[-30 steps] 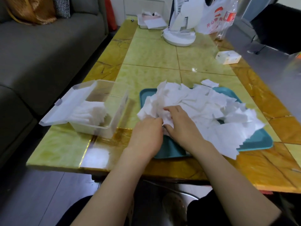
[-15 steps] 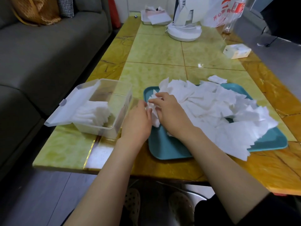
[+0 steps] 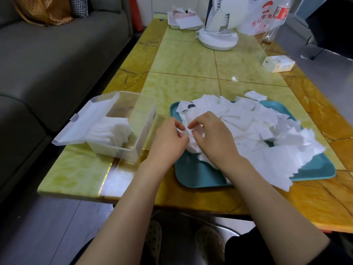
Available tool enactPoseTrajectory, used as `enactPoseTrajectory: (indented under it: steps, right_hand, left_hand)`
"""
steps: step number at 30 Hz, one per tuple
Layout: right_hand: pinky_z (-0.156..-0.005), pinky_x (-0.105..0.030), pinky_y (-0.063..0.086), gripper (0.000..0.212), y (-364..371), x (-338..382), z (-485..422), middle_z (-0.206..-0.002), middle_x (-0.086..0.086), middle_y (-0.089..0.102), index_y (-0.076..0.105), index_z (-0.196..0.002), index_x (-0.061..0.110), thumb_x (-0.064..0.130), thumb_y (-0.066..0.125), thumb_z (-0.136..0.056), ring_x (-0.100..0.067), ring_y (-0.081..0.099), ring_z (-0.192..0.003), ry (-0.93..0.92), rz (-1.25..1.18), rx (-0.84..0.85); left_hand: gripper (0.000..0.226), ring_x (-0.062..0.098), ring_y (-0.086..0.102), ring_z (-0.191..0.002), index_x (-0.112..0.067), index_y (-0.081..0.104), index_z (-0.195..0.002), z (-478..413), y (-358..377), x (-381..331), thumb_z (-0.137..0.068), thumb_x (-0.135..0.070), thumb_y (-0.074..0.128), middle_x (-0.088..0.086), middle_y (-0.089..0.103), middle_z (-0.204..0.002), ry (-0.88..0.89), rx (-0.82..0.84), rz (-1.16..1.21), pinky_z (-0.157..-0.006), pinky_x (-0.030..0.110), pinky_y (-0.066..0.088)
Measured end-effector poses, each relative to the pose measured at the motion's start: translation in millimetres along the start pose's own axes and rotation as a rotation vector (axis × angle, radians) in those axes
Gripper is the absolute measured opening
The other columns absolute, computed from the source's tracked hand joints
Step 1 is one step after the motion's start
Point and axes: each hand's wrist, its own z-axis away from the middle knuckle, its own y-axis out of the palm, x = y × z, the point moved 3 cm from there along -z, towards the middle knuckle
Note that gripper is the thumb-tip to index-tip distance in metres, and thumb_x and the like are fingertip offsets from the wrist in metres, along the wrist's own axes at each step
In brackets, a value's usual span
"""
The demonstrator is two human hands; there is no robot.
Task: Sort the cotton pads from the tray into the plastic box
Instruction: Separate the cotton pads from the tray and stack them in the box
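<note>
From my head camera, the only writing I can read is on the white plastic bag [image 3: 263, 20] at the far end of the table: red Chinese characters, of which "开心" is legible. The small pale carton [image 3: 278, 63] near the right edge has print too small to make out.

The cotton pads [image 3: 257, 127] are thin white squares heaped loosely over the teal tray [image 3: 194, 175], some hanging past its near right rim, and one stray pad [image 3: 256, 95] lies on the table just beyond its far edge. My left hand [image 3: 168, 142] and right hand [image 3: 214, 138] meet at the pile's near left corner, fingers curled, each pinching a bunch of pads between thumb and fingertips. Left of the tray stands the clear plastic box [image 3: 145, 119], its lid [image 3: 84, 123] flipped open to the left, with a neat stack of pads [image 3: 110, 132] inside.

The table [image 3: 183, 62] is glossy, tiled in yellow-green with amber borders. A white fan base [image 3: 217, 40] sits at its far end, and a grey sofa [image 3: 47, 54] runs along the left.
</note>
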Motion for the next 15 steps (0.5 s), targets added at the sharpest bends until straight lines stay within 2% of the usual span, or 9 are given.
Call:
enactPoseTrajectory:
  steps: [2,4,6,8,11,13,15]
  right_hand:
    - [-0.090,-0.029,0.038,0.021,1.8,4.7,3.6,-0.119,-0.005,0.050,0.064,-0.109,0.014,0.015,0.057,-0.089,-0.022,0.046,-0.111,-0.045,0.112,0.015]
    - [-0.095,-0.031,0.035,0.024,-1.3,14.2,5.4,-0.124,-0.011,0.050,0.062,-0.112,0.011,0.015,0.059,-0.089,-0.028,0.045,-0.115,-0.115,0.112,-0.075]
    - [-0.093,-0.022,0.032,0.024,-3.7,32.2,2.6,-0.118,-0.012,0.054,0.061,-0.110,0.007,0.014,0.058,-0.088,-0.027,0.049,-0.110,-0.202,0.031,-0.153]
    - [-0.090,-0.015,0.030,0.023,1.5,55.6,-6.5,-0.113,-0.010,0.055,0.060,-0.110,0.006,0.012,0.058,-0.088,-0.023,0.051,-0.107,-0.266,-0.066,-0.132]
    - [-0.090,-0.021,0.035,0.032,20.9,96.7,-25.2,-0.119,-0.009,0.053,0.055,-0.120,0.007,0.013,0.060,-0.088,-0.020,0.049,-0.110,-0.328,-0.151,0.064]
    - [-0.094,-0.023,0.032,0.045,37.9,115.2,-39.8,-0.130,-0.010,0.049,0.047,-0.129,0.007,0.014,0.061,-0.087,-0.022,0.046,-0.116,-0.370,-0.084,0.239]
    - [-0.094,-0.025,0.032,0.051,53.6,127.1,-54.5,-0.136,-0.011,0.046,0.044,-0.133,0.008,0.016,0.063,-0.086,-0.024,0.046,-0.119,-0.368,0.036,0.385]
  left_hand:
    - [0.011,0.008,0.052,-0.068,-0.021,0.049,-0.099,10.0,-11.5,-5.7,-0.090,-0.015,0.053,-0.009,0.054,-0.078,0.062,-0.062,-0.042,-0.059,0.025,0.041]
    - [0.012,0.012,0.053,-0.075,-0.021,0.052,-0.102,21.5,-32.5,-11.7,-0.092,-0.017,0.054,-0.012,0.054,-0.083,0.159,-0.206,-0.052,-0.068,0.030,0.045]
    - [0.012,0.014,0.053,-0.083,-0.019,0.056,-0.103,32.5,-61.7,-10.6,-0.092,-0.014,0.055,-0.008,0.056,-0.091,0.239,-0.382,-0.057,-0.074,0.030,0.045]
    - [0.016,0.019,0.053,-0.092,-0.015,0.059,-0.105,37.2,-89.9,3.1,-0.091,-0.010,0.054,-0.002,0.059,-0.100,0.234,-0.502,-0.115,-0.082,0.036,0.046]
    - [0.024,0.032,0.050,-0.104,-0.011,0.061,-0.114,34.6,-116.3,35.7,-0.092,-0.010,0.053,0.006,0.060,-0.115,0.120,-0.509,-0.273,-0.092,0.049,0.042]
    - [0.025,0.033,0.048,-0.112,-0.012,0.063,-0.116,32.9,-119.9,49.5,-0.094,-0.013,0.050,0.008,0.062,-0.119,0.082,-0.439,-0.350,-0.098,0.049,0.038]
    - [0.026,0.032,0.045,-0.113,-0.015,0.064,-0.116,35.3,-121.8,57.7,-0.096,-0.015,0.047,0.006,0.064,-0.116,0.063,-0.376,-0.377,-0.097,0.047,0.038]
